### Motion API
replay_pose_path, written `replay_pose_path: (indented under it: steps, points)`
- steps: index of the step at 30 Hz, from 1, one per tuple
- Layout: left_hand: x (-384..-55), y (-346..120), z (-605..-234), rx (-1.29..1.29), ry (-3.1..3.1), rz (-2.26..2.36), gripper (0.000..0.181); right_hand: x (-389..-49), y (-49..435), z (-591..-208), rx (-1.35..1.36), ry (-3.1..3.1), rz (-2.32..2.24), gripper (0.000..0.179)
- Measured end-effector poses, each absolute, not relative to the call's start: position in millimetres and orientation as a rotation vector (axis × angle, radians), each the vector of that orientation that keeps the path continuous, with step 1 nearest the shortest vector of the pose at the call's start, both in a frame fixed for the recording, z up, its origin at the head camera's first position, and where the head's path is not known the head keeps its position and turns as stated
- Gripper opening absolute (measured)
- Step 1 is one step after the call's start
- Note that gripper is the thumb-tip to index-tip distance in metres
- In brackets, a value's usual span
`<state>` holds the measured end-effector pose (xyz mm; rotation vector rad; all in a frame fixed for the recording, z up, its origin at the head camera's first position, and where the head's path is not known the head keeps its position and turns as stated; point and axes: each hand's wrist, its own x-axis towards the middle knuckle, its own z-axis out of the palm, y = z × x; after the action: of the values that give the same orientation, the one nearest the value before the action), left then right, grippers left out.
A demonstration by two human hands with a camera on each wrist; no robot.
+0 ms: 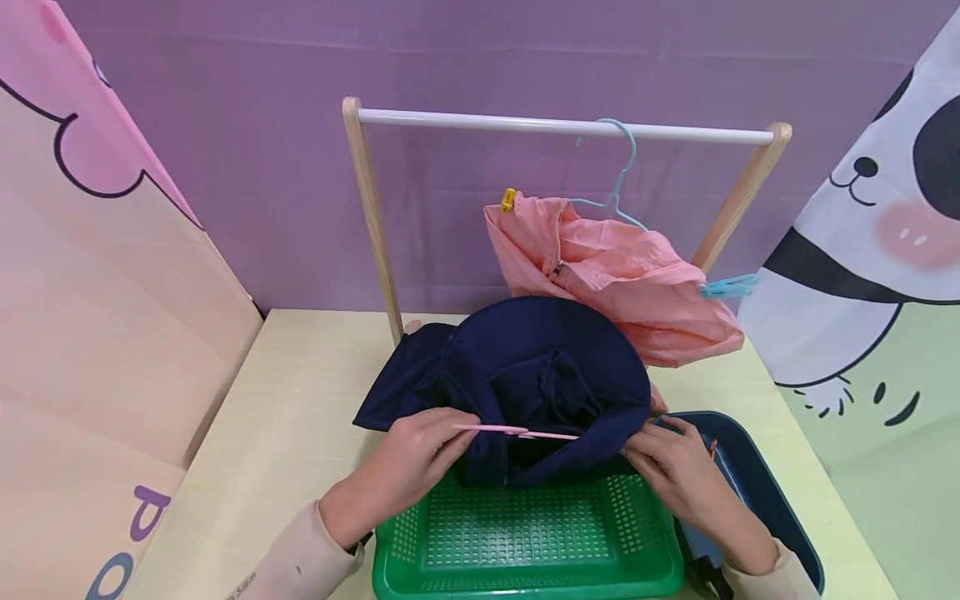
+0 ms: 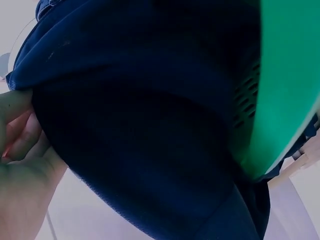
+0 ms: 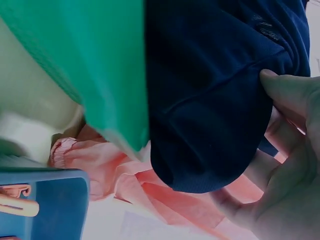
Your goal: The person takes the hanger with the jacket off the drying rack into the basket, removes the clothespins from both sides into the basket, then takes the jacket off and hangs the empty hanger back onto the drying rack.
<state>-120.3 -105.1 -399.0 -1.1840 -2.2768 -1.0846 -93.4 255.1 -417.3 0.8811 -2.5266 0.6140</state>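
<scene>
A navy garment (image 1: 558, 333) with a wide rounded panel lies bunched over the back of a green basket (image 1: 525, 579). My left hand (image 1: 420, 454) pinches the garment's near edge on the left. Across that hand's fingertips runs one end of a thin pink hanger (image 1: 551, 435), seen nearly edge-on over the garment's opening. On the right, my right hand (image 1: 678, 467) pinches the other side of the same opening. Thumb and fingers grip the navy cloth (image 3: 215, 135) in the right wrist view. The left wrist view shows the fingers at the cloth edge (image 2: 60, 135).
Behind stands a wooden rack with a white rail (image 1: 480, 121). From it a light blue hanger (image 1: 622, 179) carries a pink garment (image 1: 622, 275), with a yellow clip (image 1: 508, 200) and blue clothespin (image 1: 729, 287). A dark blue bin (image 1: 787, 508) sits right of the basket.
</scene>
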Motion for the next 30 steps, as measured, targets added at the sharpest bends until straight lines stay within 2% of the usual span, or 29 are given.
replay_pose_path:
  steps: [6,13,18,24,30]
  points:
    - [-122.7,-107.9,-395.1,-1.138,-2.376,-1.075,0.015,-94.2,252.4,-411.5,0.943,-2.547,0.641,0.033]
    - [-126.0,-111.1,-390.2,-1.104,-2.462,-1.093,0.013,-92.3,247.6,-395.1,0.847,-2.642,0.655,0.027]
    - [-129.1,-112.3,-387.8,-1.079,-2.514,-1.145,0.013,-97.4,240.3,-384.9,0.874,-2.595,0.676,0.026]
    - [-130.9,-111.7,-383.2,-1.104,-2.543,-1.197,0.013,-106.4,222.9,-375.3,1.047,-2.420,0.636,0.005]
    - [-131.1,-112.4,-380.6,-1.078,-2.578,-1.215,0.013,-110.6,216.8,-370.7,1.117,-2.349,0.563,0.043]
